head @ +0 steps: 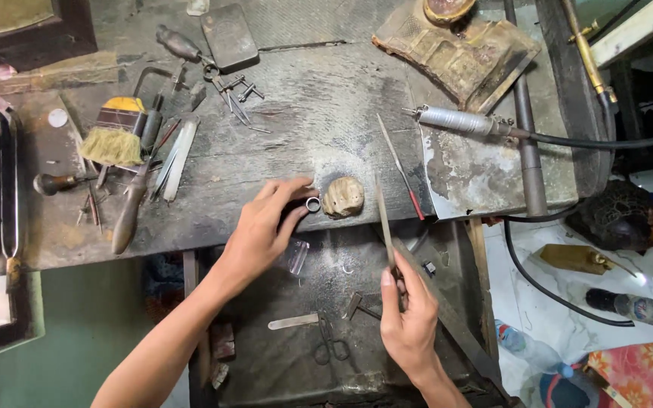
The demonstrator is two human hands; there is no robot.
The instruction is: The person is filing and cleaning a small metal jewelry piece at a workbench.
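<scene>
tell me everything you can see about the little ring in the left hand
The ring is a small, plain band of silvery-grey metal, its round opening turned toward the camera. The left hand pinches it between thumb and fingertips at the worn workbench's front edge, right beside a tan, lumpy block. Whether they touch is unclear. Finer surface detail is too small to tell.

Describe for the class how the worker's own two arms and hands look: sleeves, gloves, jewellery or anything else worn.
Both arms are bare up to the frame's edge, with no sleeves showing. The left hand and the right hand wear no gloves, and no rings, watch or bracelet show. The arms are slim; fingernails are short.
</scene>
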